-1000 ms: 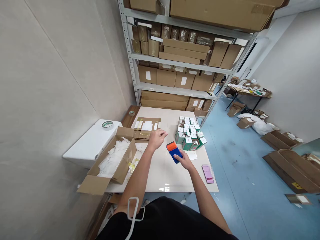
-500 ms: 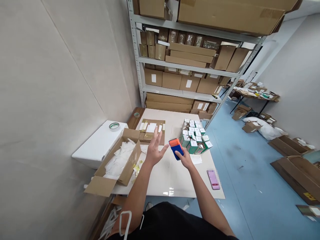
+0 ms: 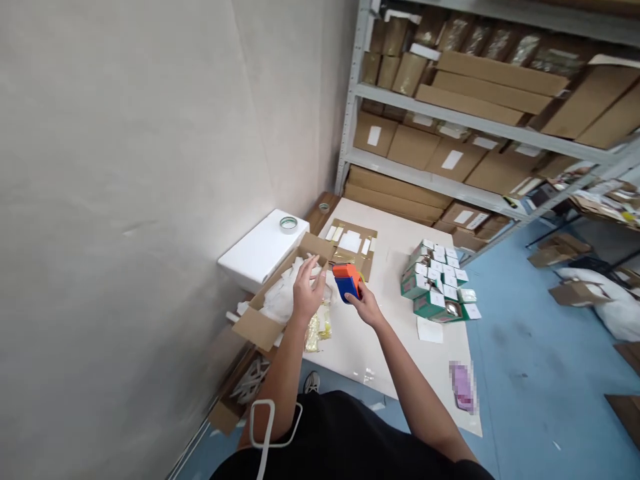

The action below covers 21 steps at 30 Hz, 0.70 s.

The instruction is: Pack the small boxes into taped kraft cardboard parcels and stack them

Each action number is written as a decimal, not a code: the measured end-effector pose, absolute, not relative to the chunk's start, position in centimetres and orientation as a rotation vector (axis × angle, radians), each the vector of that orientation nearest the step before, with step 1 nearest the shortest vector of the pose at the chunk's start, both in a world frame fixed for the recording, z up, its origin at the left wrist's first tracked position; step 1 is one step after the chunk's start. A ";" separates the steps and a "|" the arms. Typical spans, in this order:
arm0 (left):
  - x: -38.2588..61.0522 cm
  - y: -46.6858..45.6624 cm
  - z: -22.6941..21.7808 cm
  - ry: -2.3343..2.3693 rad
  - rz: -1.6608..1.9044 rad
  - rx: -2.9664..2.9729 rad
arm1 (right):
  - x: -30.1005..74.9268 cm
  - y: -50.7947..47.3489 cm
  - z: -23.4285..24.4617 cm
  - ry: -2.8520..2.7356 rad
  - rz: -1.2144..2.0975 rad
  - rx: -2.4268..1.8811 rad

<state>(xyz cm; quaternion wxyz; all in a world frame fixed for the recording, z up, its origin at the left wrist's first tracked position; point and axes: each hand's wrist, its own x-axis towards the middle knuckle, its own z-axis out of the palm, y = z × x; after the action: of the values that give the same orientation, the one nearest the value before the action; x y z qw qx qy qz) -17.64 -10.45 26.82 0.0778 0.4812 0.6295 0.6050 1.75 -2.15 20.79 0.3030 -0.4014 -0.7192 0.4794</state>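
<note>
My right hand grips a blue and orange tape dispenser over the table, its orange end pointing away from me. To its left, my left hand is raised with fingers spread and nothing in it. That hand hovers in front of an open cardboard box full of white packets or paper; whether it touches them I cannot tell. Crumpled yellowish tape or film lies beside the box. Behind the dispenser is a flat cardboard piece with white labels and strips of tape.
Green-and-white small boxes stand grouped at the table's right. A purple, partly blurred-out object lies near the right edge. A tape roll rests on a white case by the wall. Shelving with cartons rises behind.
The view has turned left. Both hands have shifted left over the table, bringing the dispenser closer to the open box. My right hand has kept its grip, and my left stays open.
</note>
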 end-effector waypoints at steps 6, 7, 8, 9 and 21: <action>-24.1 -14.6 25.4 2.094 1.851 1.215 | -9.9 -1.1 20.2 -2.194 1.083 -1.077; -25.1 -15.4 25.2 2.124 1.862 1.186 | -12.0 -0.8 20.1 -2.254 1.051 -1.059; -26.0 -16.3 25.1 2.153 1.872 1.161 | -14.1 -0.6 19.9 -2.320 1.022 -1.035; -26.8 -17.2 24.9 2.181 1.879 1.141 | -16.1 -0.4 19.8 -2.389 0.995 -1.011; -31.5 -26.1 23.6 2.478 1.890 0.831 | -33.7 -1.8 17.7 -2.740 0.639 -0.982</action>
<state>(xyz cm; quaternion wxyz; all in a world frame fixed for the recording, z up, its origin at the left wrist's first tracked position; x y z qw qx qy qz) -31.46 -26.12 23.57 -0.0419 0.2575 0.7675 0.5856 -33.74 -1.85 17.72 0.0808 -0.3285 -0.9164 0.2139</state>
